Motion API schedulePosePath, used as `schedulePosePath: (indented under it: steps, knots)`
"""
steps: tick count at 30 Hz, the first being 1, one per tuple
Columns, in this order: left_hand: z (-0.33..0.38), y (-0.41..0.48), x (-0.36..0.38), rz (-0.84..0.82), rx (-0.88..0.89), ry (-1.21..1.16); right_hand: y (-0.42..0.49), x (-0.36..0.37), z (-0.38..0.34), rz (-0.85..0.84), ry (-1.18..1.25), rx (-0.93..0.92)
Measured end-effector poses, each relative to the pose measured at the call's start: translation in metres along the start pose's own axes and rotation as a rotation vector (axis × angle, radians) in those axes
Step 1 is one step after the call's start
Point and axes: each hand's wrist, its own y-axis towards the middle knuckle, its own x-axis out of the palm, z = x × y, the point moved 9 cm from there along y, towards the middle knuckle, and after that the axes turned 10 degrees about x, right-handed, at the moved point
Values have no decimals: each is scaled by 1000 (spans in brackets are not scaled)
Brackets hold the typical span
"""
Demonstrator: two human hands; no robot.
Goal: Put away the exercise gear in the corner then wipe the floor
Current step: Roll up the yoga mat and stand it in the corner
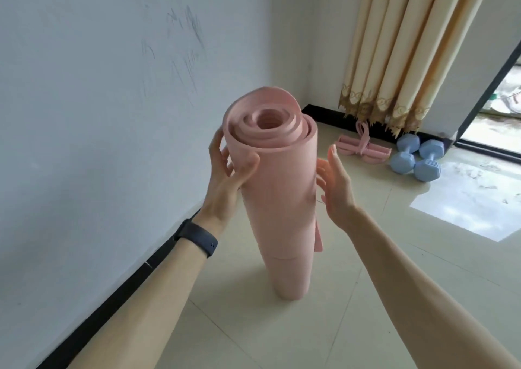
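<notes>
While we look down past our two bare forearms, a pink rolled mat (pixel 279 199) stands upright on its end on the pale tiled floor (pixel 366 298), close to the white wall (pixel 84 115) on our left. Its top faces us, showing the loose spiral of foam layers, with the outermost layer rising a little above the rest. A loose outer edge hangs partway down its right side.

Our left grip (pixel 228 171) holds the mat near the top: the thumb (pixel 248 168) presses across the front of the roll and the fingers wrap round its far left side. A black wristband (pixel 197 237) sits on that wrist. Our right grip (pixel 337 182) is spread flat with straight fingers, palm turned toward the right side of the roll and just beside it; we cannot tell whether it touches the foam.

Grey scribble marks cross the wall above the mat. A dark skirting board (pixel 112 292) runs along the bottom of the wall to the far corner. In that corner, under cream curtains (pixel 400 44), a pink pedal puller (pixel 363 147) lies flat on the floor, and two light blue dumbbells (pixel 417 157) lie touching each other just to its right. Beyond them, at the right edge, a dark-framed doorway (pixel 504 109) lets in daylight, which makes a bright patch on the tiles.
</notes>
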Motion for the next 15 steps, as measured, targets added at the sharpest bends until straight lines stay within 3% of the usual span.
schedulePosePath:
  steps: [3,5,7,9,13,15]
  knots:
    - [38,32,3,19,-10,10,4,11,-43,-99,57,-51]
    - [41,45,14,-4,-123,177,2,12,-71,-78,133,-2]
    - [37,43,32,-132,-214,436,-6,18,-92,-92,-80,32]
    - [29,35,52,-296,-263,478,-22,28,-96,-170,-345,111]
    - [23,10,69,-532,-459,452,-66,11,-81,-84,-385,327]
    - [29,0,68,-583,-560,482,-91,8,-75,-131,-489,463]
